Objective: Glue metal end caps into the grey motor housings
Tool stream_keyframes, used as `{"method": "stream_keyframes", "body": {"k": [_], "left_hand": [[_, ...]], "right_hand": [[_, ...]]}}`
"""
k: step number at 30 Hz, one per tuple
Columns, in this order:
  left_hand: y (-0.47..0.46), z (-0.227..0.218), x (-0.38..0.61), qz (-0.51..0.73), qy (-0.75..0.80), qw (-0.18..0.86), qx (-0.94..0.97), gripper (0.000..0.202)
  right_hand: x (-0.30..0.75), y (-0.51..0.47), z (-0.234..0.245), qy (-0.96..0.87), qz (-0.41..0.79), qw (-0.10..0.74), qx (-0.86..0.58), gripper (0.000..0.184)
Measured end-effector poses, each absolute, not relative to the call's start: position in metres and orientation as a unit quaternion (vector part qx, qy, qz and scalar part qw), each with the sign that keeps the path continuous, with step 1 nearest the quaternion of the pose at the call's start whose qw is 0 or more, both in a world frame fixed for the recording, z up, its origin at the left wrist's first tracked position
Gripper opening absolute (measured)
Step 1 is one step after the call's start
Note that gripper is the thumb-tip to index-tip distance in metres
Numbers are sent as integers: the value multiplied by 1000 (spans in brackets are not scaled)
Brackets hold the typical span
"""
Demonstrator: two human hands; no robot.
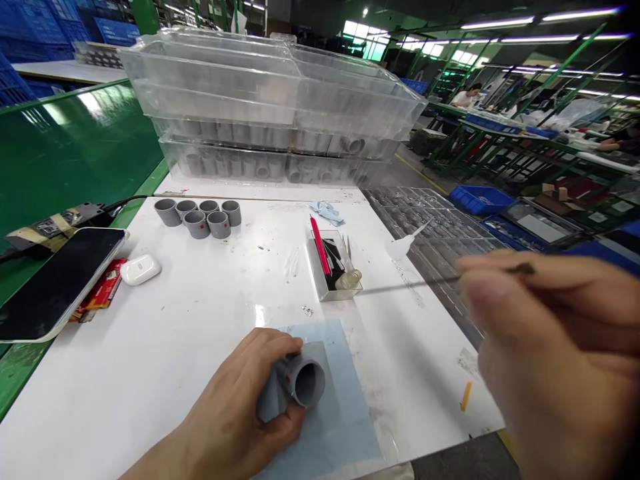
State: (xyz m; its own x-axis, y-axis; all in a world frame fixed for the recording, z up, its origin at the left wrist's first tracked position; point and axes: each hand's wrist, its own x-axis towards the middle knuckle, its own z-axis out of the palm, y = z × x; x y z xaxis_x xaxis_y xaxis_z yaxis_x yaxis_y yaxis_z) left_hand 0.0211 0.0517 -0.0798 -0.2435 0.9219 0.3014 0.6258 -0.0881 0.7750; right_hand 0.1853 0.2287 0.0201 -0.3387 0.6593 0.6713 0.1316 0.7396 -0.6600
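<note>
My left hand (pixel 250 393) is closed around a short grey tube (pixel 311 383), tilted so that its open end faces up toward me. The tube is over a blue cloth (pixel 345 433) with a clear sheet on it, and a small red mark shows on its side. On the right, my right hand (pixel 555 347) is blurred and pinches a thin rod-like tool (pixel 410 285); its tip points left, near a small clear box (pixel 338 293). That box holds a red pen (pixel 320 245), tweezers (pixel 349 248) and a small glass bottle (pixel 349 279).
Several grey tubes (pixel 197 225) stand at the back left. A phone (pixel 60 280) and a white earbud case (pixel 141 269) lie at left. Stacked clear trays (pixel 270 93) rise behind. A white squeeze bottle (pixel 400 247) and crumpled blue wipe (pixel 327 213) lie toward the right.
</note>
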Motion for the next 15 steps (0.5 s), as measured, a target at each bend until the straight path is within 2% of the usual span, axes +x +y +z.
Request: {"method": "stream_keyframes", "body": {"k": [5, 15], "left_hand": [[52, -80, 21, 452, 650, 170, 587, 57], [52, -80, 21, 441, 666, 153, 582, 52]], "right_hand": [[171, 191, 3, -832, 370, 388, -145, 16], [164, 190, -21, -848, 399, 328, -118, 10]]}}
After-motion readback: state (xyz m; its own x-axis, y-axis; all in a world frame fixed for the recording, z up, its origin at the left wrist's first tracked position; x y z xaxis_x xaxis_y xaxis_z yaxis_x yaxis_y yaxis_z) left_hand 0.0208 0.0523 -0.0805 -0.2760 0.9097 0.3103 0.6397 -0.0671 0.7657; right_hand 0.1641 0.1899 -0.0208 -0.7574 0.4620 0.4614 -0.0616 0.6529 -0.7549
